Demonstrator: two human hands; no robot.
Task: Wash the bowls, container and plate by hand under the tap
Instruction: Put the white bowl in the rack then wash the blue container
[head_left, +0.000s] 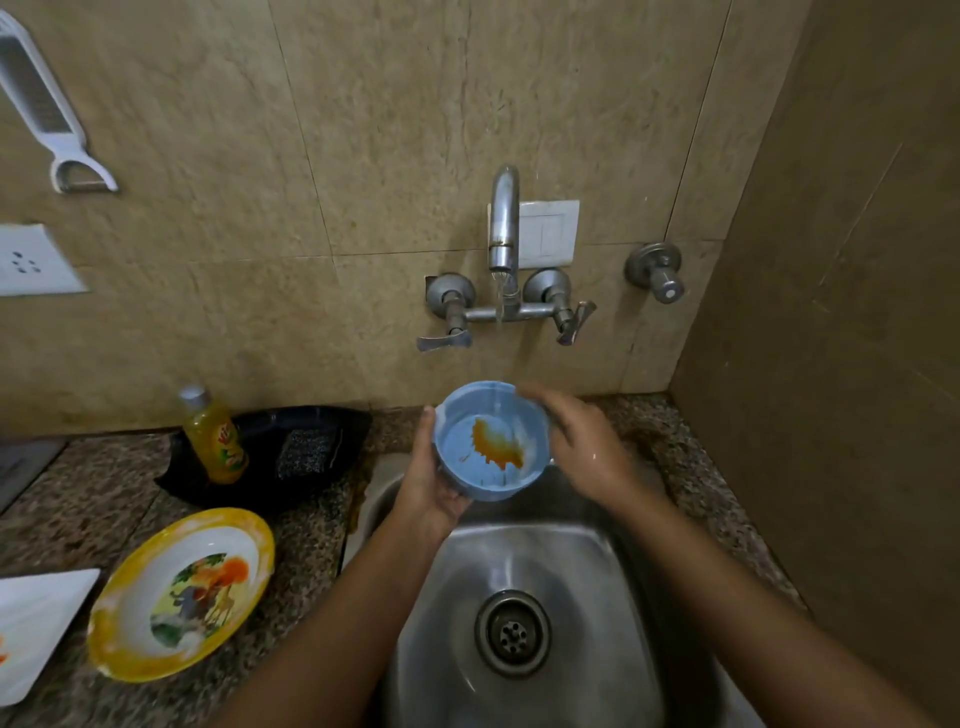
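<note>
Head view: at eight o'clock the white plate (36, 623) and yellow-rimmed bowl (182, 592) wait on the counter; the left hand (431, 483) grasps the blue container (493, 441) from its seven o'clock side, thumb on the rim; an orange stain sits inside, under the tap (504, 228) stream; the blurred right hand (582, 441) meets the three o'clock rim, grip unclear; washing looks barely begun.

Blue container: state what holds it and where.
The left hand grips the blue container by its left wall and underside. The right hand, blurred, is at its right rim; grip unclear.
</note>
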